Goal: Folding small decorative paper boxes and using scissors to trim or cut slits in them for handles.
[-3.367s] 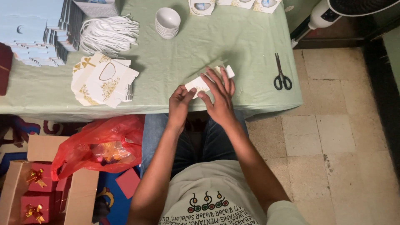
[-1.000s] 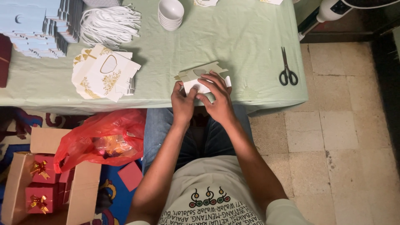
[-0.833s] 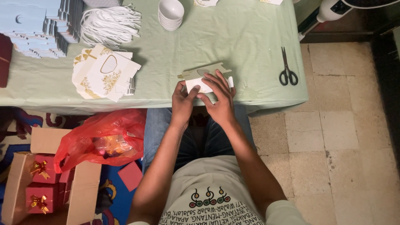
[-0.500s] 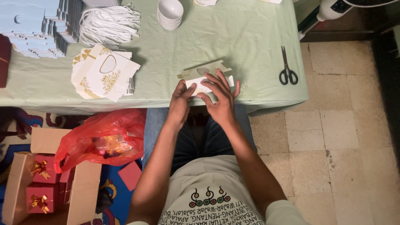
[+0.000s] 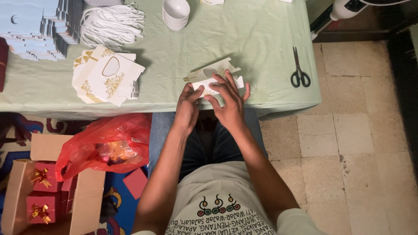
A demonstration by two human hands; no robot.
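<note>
From the head view, both hands pressed on a flat white card box piece with gold patterns (image 5: 213, 76), which lay near the front edge of the table (image 5: 261, 30) covered in pale green cloth. The left hand (image 5: 188, 106) held its near side with bent fingers. The right hand (image 5: 228, 102) lay spread flat on top of it. A pile of the same white and gold card pieces (image 5: 106, 78) sat toward the front left corner. Black scissors (image 5: 299, 72) lay near the right edge. A stack of white bowls (image 5: 175, 13) stood at the back edge.
</note>
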